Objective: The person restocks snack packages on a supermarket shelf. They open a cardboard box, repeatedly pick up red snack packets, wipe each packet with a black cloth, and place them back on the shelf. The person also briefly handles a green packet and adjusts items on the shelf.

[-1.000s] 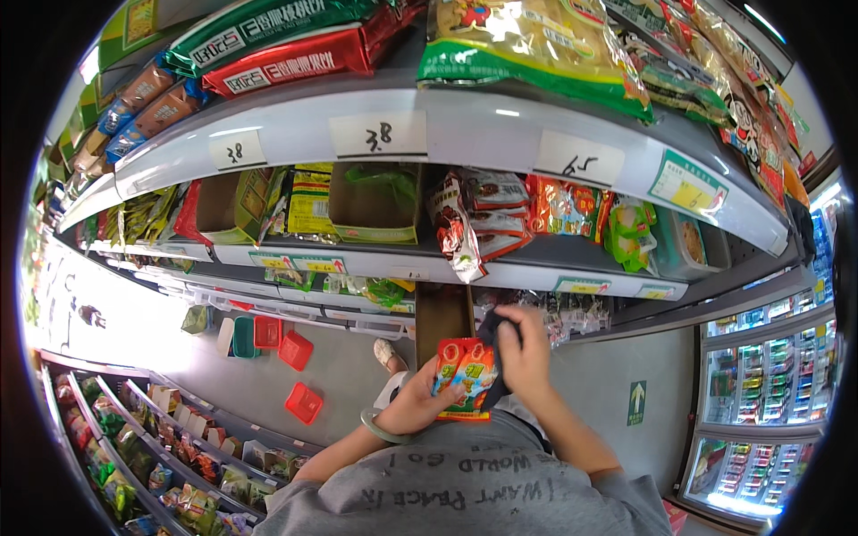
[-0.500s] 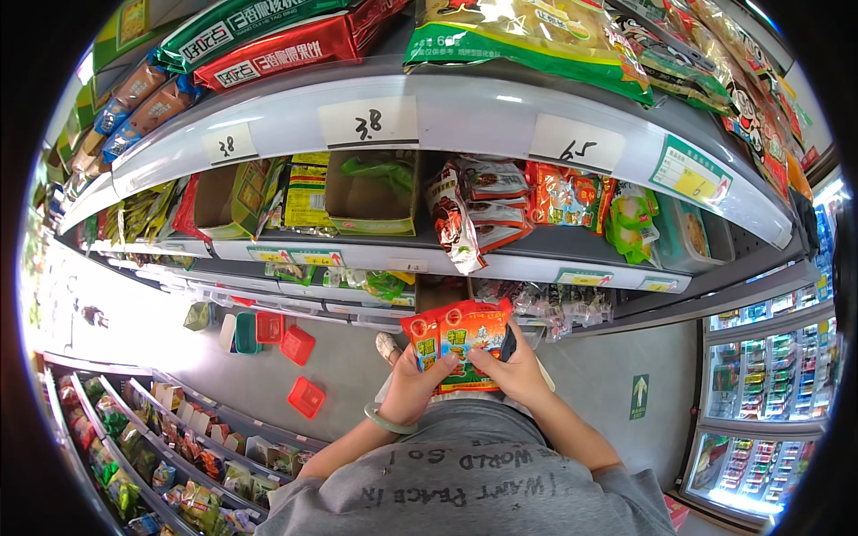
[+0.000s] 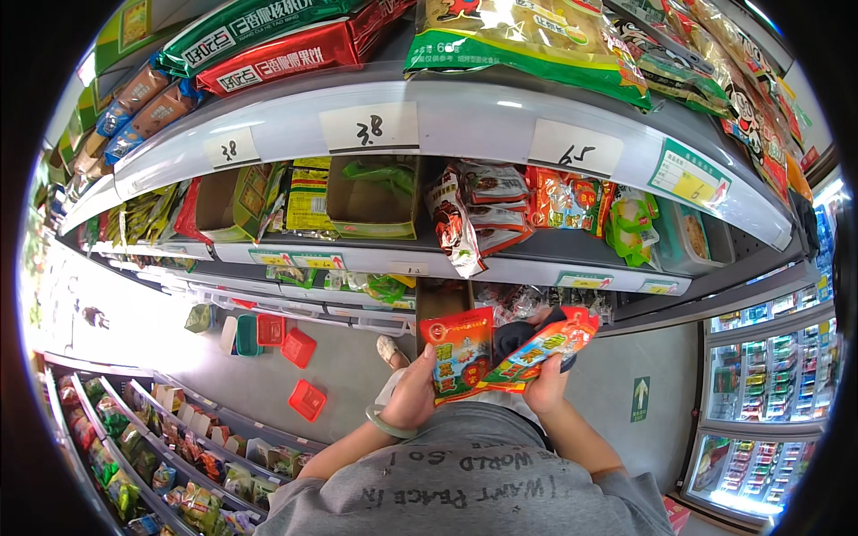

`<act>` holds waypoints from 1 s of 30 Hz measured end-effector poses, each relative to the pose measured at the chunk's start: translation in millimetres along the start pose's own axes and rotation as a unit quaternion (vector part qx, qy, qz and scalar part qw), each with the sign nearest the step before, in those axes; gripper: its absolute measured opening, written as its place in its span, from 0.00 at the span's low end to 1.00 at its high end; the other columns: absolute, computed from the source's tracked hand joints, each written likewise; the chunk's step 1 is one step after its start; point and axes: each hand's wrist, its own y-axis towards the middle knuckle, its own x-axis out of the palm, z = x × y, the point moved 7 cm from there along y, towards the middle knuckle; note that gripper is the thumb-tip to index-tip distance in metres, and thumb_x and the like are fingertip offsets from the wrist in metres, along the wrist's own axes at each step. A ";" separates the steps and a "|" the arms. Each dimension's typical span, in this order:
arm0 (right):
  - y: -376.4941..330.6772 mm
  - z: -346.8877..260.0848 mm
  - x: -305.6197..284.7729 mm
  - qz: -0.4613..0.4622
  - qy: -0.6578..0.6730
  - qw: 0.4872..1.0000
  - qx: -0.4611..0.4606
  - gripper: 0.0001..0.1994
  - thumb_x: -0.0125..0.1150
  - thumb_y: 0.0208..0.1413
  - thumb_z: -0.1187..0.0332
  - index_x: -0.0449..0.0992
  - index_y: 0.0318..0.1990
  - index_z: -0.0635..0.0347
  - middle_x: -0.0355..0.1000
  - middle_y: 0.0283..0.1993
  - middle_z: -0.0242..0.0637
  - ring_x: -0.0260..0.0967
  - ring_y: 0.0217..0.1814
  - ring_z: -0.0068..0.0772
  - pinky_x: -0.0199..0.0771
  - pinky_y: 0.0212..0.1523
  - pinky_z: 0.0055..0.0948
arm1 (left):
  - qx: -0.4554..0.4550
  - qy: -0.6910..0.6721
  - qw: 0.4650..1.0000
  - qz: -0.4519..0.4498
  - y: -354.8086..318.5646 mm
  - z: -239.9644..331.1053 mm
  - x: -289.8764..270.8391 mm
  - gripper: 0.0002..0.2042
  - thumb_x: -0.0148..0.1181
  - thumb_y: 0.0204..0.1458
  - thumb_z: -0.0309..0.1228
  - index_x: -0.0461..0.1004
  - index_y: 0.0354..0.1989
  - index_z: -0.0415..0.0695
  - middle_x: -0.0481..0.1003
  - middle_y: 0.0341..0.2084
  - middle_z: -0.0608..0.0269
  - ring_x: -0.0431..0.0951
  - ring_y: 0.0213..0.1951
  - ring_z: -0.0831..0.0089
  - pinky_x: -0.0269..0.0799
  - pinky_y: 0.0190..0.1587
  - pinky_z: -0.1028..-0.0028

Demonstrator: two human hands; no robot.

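My left hand (image 3: 413,398), with a pale green bangle on the wrist, grips a red and orange snack packet (image 3: 457,354) held upright in front of my chest. My right hand (image 3: 544,389) holds a second red packet (image 3: 539,348), tilted to the right and fanned out from the first. Both packets are just below the shelf row of similar red snack packets (image 3: 485,210). A dark object shows between the two packets; what it is I cannot tell.
Store shelves (image 3: 465,125) curve overhead with bagged snacks, a cardboard box (image 3: 373,198) and price tags. Red baskets (image 3: 298,347) lie on the grey floor at the left. More shelving (image 3: 161,438) runs along the lower left. A glass-door fridge (image 3: 760,420) stands at the right.
The packets were held together in both hands and raised; now they are split, one per hand, with the right one tilted outward.
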 end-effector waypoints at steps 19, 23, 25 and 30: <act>-3.5 -21.1 60.4 -0.297 -0.394 0.855 -0.158 0.18 0.78 0.41 0.55 0.79 0.32 0.57 0.71 0.29 0.33 0.69 0.30 0.37 0.68 0.33 0.32 | -0.064 -0.051 0.996 -0.031 3.4 18.9 3.6 0.29 0.35 0.68 0.51 0.53 0.69 0.43 0.63 0.65 0.54 0.65 0.64 0.59 0.62 0.66 0.57; -9.3 -10.3 54.0 -0.312 -0.410 0.845 -0.141 0.18 0.76 0.42 0.52 0.79 0.30 0.56 0.71 0.21 0.33 0.70 0.20 0.34 0.69 0.22 0.31 | -0.027 -0.021 0.999 -0.018 9.3 28.4 3.0 0.29 0.34 0.68 0.50 0.52 0.70 0.42 0.63 0.65 0.54 0.66 0.64 0.60 0.64 0.65 0.58; -4.5 -15.2 50.5 -0.306 -0.409 0.851 -0.120 0.18 0.76 0.42 0.52 0.79 0.29 0.56 0.72 0.22 0.33 0.71 0.20 0.34 0.70 0.22 0.31 | -0.009 0.009 1.000 0.000 10.9 28.1 1.2 0.29 0.34 0.69 0.49 0.51 0.70 0.42 0.62 0.65 0.53 0.64 0.65 0.59 0.62 0.66 0.57; 11.6 -38.5 40.5 -0.270 -0.347 0.885 -0.153 0.18 0.80 0.38 0.55 0.78 0.27 0.57 0.73 0.22 0.33 0.71 0.21 0.35 0.70 0.23 0.29 | 0.005 0.055 0.998 0.009 13.6 13.9 -0.6 0.29 0.32 0.69 0.49 0.50 0.70 0.41 0.61 0.66 0.51 0.63 0.66 0.56 0.60 0.67 0.55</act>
